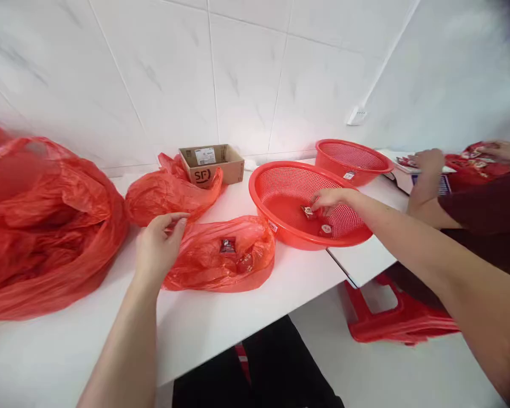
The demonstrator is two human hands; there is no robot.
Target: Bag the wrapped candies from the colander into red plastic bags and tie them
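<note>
My left hand [161,243] pinches the upper left edge of a thin red plastic bag [204,272], which lies open on the white table. Inside that bag are a small dark red packet [228,245] and more packets near its right side. My right hand [329,199] reaches into the large red perforated basket [280,175], its fingers at a small red-and-white packet [308,212]. Another small packet [325,229] lies lower on the basket floor. The fingertips of my right hand are closed around the packet's edge.
A large red bag [51,226] fills the left side. Behind are a crumpled red bag [165,195], a cardboard box [236,170] and a second red basket [352,156]. Another person's hands [429,161] handle packets at right. A red stool [399,320] stands below.
</note>
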